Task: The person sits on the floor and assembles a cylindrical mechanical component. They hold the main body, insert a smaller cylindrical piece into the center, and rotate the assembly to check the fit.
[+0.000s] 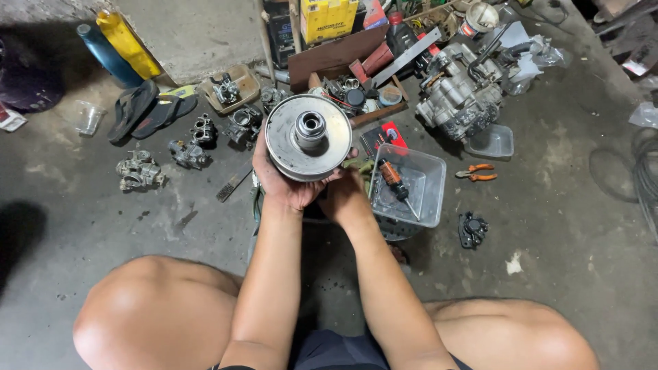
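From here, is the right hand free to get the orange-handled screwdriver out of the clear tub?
Probably not yet: the right hand helps the left hand hold the round metal pulley. The screwdriver lies uncovered in the open tub beside it.

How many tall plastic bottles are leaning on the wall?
2: a yellow plastic bottle and a blue plastic bottle beside it, both at the top left against the wall. More may hide among the clutter.

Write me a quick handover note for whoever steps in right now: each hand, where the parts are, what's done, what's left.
Left hand: cups the round metal pulley from below and the side.
Right hand: supports it from underneath, mostly hidden.
Pulley: held up above the concrete floor, flat face and central hub toward the camera.
Nearby: clear plastic tub with a screwdriver, orange pliers, carburetors lying to the left.
Done or left: can't be told from this view.
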